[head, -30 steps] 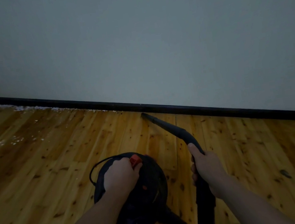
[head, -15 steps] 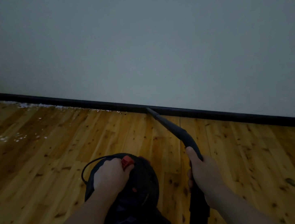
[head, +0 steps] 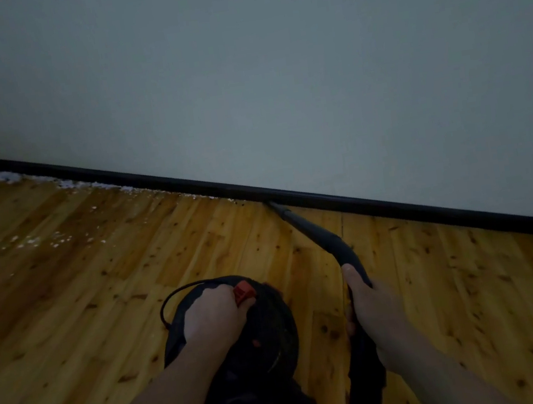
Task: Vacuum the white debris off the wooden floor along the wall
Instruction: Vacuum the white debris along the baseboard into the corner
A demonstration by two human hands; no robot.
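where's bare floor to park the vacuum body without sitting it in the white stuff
Bare boards lie right of the nozzle, between the baseboard and the right hand, and also left of the vacuum body in the near floor. Crowded: white debris lines the baseboard from the nozzle tip leftward, with scattered flecks further out.

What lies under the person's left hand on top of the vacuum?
The left hand grips the black vacuum body; a red switch shows beside its fingers. Whatever handle it holds is covered by the hand.
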